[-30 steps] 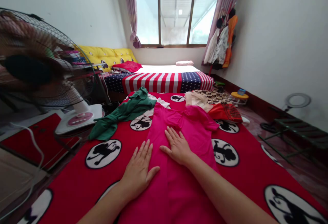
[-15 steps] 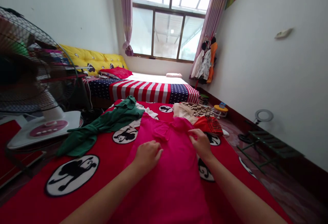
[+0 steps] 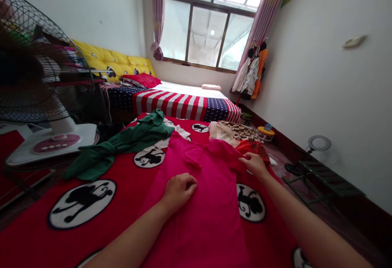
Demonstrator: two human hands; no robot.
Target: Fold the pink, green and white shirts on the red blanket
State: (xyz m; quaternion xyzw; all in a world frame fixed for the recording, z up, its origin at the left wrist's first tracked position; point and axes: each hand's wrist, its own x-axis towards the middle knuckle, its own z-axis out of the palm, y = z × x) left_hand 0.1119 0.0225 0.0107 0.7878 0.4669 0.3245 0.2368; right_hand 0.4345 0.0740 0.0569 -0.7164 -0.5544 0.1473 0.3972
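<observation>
A bright pink T-shirt (image 3: 196, 223) lies spread on a red blanket with monkey medallions (image 3: 36, 206). My left hand (image 3: 179, 192) is curled on the shirt's middle, gathering some fabric. My right hand (image 3: 254, 166) pinches the shirt's far right shoulder edge near the sleeve. Beyond the collar, a crumpled green garment (image 3: 122, 147) lies to the left and a red printed garment (image 3: 255, 147) to the right. A white piece (image 3: 179, 133) shows under the shirt's top edge. The shirt's lower hem is out of view.
A running standing fan (image 3: 33, 72) with a white base fills the left side. Past the blanket stands a bed with star-and-stripe bedding (image 3: 171, 104). Clothes hang by the window (image 3: 252, 72). On the floor at right are a yellow stool (image 3: 266, 132) and a green metal rack (image 3: 324, 180).
Both hands have gone from lying flat on the shirt to closing on its fabric. My right hand has moved up to the shoulder edge. The view has tilted upward.
</observation>
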